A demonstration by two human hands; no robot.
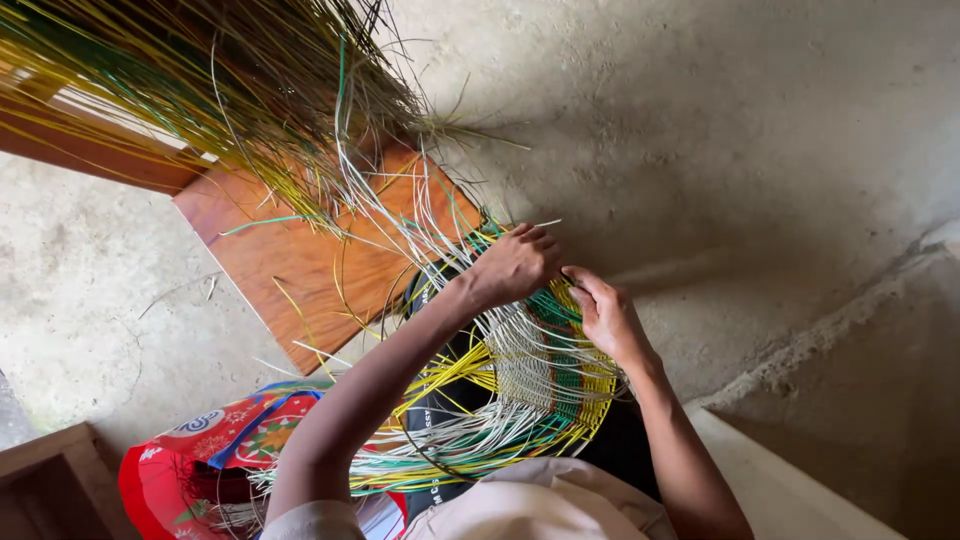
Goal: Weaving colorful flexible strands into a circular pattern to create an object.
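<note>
both hands (560, 285) raised, fingers curled, nearly touching

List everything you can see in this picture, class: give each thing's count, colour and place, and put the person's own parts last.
Woven panel: one, white, green and yellow, on the lap under both hands.
Loose strands: too many to count, yellow, green and white, fanning to the upper left.
Wooden board: one, reddish brown, on the floor at centre left.
Bag: one, red with patterns, lower left.
Concrete floor: grey, all around.
Left hand: on the panel's upper edge, gripping strands.
Right hand: on the panel's right edge, pinching strands.
</note>
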